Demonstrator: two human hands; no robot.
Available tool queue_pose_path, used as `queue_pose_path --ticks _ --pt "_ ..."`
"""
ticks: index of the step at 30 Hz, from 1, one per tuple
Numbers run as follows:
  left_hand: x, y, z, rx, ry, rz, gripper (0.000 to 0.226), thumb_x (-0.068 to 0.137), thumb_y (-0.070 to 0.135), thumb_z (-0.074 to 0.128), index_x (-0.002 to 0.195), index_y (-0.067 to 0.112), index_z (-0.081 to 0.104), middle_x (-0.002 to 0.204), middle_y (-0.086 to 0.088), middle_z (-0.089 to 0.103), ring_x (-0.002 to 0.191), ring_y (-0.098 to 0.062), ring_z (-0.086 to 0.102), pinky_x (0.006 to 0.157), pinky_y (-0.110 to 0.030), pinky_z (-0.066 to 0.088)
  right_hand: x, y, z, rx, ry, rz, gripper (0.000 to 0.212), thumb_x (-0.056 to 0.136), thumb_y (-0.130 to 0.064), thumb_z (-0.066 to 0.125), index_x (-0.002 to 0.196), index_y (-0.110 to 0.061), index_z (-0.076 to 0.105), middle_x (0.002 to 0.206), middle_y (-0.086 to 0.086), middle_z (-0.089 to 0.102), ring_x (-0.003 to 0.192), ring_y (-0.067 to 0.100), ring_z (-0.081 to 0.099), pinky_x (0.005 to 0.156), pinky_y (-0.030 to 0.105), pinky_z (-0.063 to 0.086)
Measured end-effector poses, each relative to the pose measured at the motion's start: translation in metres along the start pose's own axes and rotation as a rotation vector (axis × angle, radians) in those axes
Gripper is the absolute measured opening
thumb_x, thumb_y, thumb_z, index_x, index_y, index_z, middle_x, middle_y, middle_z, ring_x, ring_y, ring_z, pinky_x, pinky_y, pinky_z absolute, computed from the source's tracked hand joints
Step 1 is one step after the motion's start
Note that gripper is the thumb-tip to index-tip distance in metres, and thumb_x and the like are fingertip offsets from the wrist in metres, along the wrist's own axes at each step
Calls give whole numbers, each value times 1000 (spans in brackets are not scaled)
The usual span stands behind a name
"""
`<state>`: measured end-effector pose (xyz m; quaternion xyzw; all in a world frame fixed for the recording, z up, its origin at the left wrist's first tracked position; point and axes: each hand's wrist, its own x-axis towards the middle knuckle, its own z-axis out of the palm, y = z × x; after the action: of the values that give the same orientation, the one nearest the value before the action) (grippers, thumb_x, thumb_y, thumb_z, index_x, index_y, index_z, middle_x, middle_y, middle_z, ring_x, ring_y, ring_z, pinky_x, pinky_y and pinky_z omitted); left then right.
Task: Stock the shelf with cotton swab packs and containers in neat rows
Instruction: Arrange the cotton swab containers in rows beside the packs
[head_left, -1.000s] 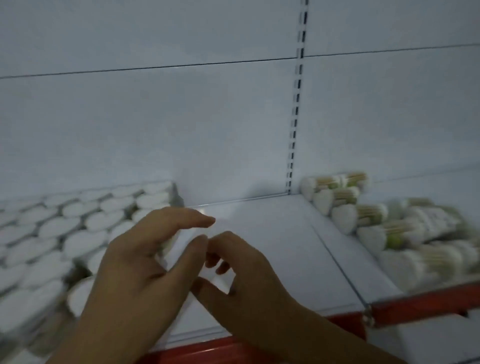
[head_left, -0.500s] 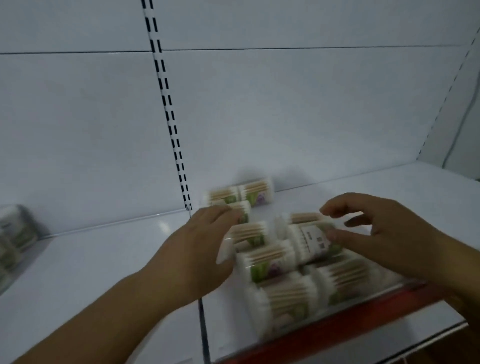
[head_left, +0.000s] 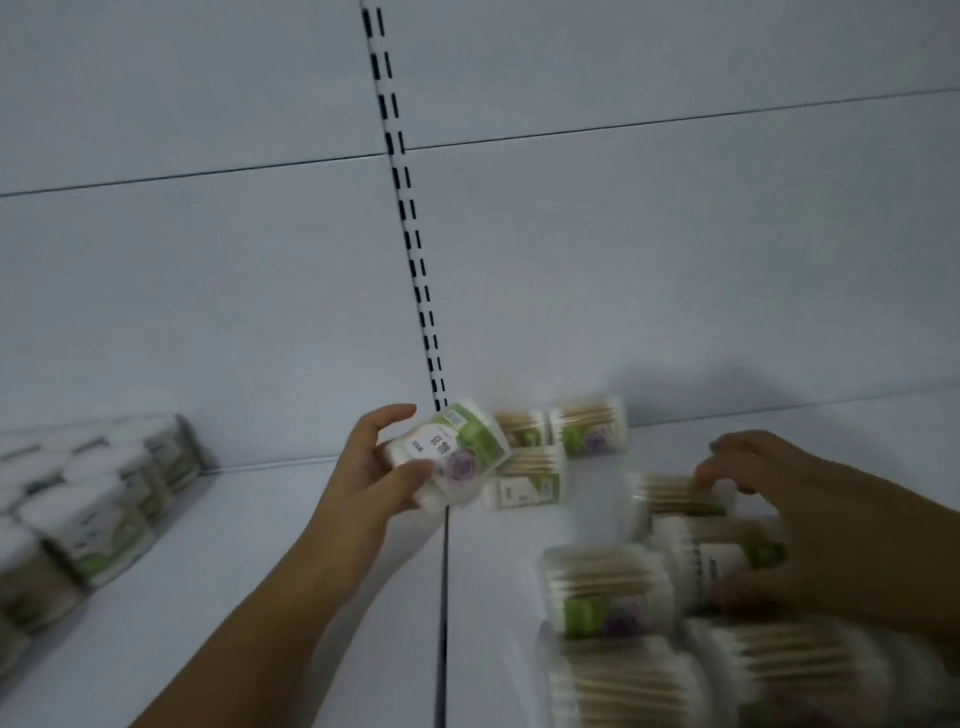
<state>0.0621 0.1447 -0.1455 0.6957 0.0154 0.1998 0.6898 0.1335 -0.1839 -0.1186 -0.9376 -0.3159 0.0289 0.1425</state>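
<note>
The smooth white shelf (head_left: 311, 571) is flat. Left of the slotted post (head_left: 410, 249), square packs (head_left: 93, 519) sit in tight rows. Right of the post, round clear tubs (head_left: 608, 587) of wooden-stick swabs lie in a loose pile. Just below the post, the left hand (head_left: 363, 483) grips one tilted tub (head_left: 452, 457). Far right of the post, the right hand (head_left: 810, 525) curls round a blurry second tub (head_left: 727, 558) in the pile.

Rows of containers (head_left: 88, 519) stand at the left end of the shelf (head_left: 270, 545); loose swab packs (head_left: 608, 587) lie right of its seam (head_left: 444, 597), from near edge to back wall (head_left: 208, 286); the left hand (head_left: 363, 483) holds one pack (head_left: 452, 457) above the seam; the right hand (head_left: 810, 525) rests on the right-hand packs.
</note>
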Motion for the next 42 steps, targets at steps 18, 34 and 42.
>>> queue_pose_path --ticks 18,34,42 --pt "34 -17 -93 333 811 99 68 80 6 68 141 16 41 138 3 47 126 -9 44 107 -28 38 226 -248 59 244 146 -652 36 92 -19 59 127 -27 55 121 -16 51 101 2 54 85 15 44" --pt "22 -2 -46 424 248 333 46 80 -3 62 90 41 52 101 20 56 100 2 54 83 -4 40 210 -165 -17 -84 12 -404 24 90 -25 62 114 -28 64 98 -15 64 87 1 61 77 13 47" --pt "19 -20 15 875 -288 396 59 76 33 61 133 35 46 137 14 39 124 3 28 97 6 11 155 -36 -5 -248 -45 -220 29 83 -36 68 109 -27 60 108 -11 59 98 9 54 79 23 41"
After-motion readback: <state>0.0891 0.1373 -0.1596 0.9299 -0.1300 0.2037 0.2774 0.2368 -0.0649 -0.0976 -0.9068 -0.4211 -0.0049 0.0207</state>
